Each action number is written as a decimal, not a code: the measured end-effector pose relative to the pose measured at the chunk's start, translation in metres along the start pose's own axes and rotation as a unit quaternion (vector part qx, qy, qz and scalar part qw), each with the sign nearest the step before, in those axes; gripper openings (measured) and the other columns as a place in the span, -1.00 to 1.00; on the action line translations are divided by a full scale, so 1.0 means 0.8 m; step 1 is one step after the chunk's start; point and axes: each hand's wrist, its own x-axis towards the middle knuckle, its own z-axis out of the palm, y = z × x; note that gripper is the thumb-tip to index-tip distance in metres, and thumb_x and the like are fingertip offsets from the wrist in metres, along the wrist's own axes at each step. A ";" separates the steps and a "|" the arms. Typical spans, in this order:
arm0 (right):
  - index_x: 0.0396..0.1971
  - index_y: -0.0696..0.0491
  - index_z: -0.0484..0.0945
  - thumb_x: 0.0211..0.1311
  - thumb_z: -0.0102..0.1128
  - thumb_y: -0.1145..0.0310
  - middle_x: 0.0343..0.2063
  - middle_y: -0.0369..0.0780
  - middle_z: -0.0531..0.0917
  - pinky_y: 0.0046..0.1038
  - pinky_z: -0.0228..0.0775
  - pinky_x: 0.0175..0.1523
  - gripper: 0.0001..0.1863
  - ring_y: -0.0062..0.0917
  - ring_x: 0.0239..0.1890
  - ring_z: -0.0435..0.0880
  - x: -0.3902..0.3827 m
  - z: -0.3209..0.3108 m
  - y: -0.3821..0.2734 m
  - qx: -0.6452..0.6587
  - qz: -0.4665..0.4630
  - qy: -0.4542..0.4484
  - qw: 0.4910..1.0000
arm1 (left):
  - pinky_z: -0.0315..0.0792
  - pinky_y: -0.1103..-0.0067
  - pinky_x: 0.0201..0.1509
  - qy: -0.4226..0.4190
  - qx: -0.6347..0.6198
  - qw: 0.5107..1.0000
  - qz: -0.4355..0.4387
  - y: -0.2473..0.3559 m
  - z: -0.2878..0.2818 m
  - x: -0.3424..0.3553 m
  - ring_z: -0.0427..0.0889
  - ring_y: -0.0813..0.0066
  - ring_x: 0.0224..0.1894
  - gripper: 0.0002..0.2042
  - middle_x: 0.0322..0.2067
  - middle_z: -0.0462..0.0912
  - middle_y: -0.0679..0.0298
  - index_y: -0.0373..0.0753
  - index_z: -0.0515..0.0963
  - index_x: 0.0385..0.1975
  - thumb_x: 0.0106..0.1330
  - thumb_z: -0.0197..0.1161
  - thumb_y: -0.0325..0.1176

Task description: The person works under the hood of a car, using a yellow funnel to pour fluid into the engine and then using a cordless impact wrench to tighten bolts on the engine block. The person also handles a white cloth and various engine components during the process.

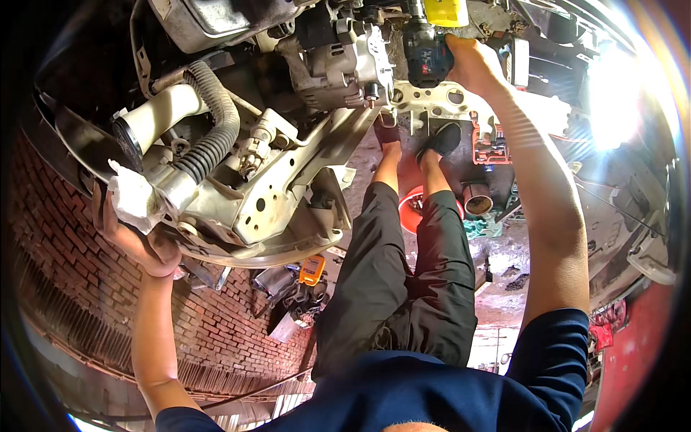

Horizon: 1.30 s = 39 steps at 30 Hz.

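Near the front of the car's engine bay, my right hand (476,66) is closed round a black cordless power driver (430,56). The driver stands next to the silver alternator (344,68), above a pale metal crossbar (450,101) with round holes. On the far left my left hand (137,241) cups a crumpled white cloth (134,198) at the outer edge of the front frame. Its fingers run up behind the cloth and are partly hidden. Close by are a ribbed grey hose (216,119) and a white filler neck with a black cap (128,140).
Below the frame, a red bucket (411,210) and a rusty tin (477,198) stand on the floor by my feet. An orange tool case (489,140) lies beyond them. A yellow-orange device (312,270) sits among metal parts on the brick floor. Bright light glares at right.
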 end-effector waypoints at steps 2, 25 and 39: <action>-0.11 0.17 0.48 -0.07 0.66 0.33 -0.32 0.08 0.71 -0.09 0.56 -0.05 -0.42 0.12 -0.14 0.72 -0.003 0.000 -0.010 0.002 0.001 0.019 1.000 | 0.21 0.06 0.52 0.014 0.000 1.000 0.001 0.003 0.000 0.003 0.30 -0.12 0.44 -0.21 0.37 0.28 -0.19 -0.49 0.19 0.45 0.56 -0.05 0.18; 0.00 0.13 0.39 -0.08 0.54 0.52 -0.26 0.13 0.67 0.01 0.51 -0.04 -0.38 0.21 -0.06 0.63 -0.013 0.002 -0.025 0.002 0.029 0.008 1.000 | 0.21 0.05 0.50 -0.003 0.031 0.999 0.020 -0.003 -0.008 0.000 0.30 -0.15 0.45 -0.22 0.39 0.28 -0.27 -0.51 0.22 0.44 0.55 -0.03 0.14; -0.15 0.14 0.49 -0.06 0.54 0.40 -0.34 0.06 0.73 -0.03 0.59 -0.05 -0.52 0.10 -0.17 0.75 -0.009 -0.009 -0.058 -0.069 0.079 -0.022 0.994 | 0.19 0.03 0.52 0.020 -0.005 1.000 0.020 0.007 -0.003 0.011 0.28 -0.14 0.48 -0.28 0.41 0.28 -0.26 -0.50 0.26 0.41 0.53 -0.01 0.07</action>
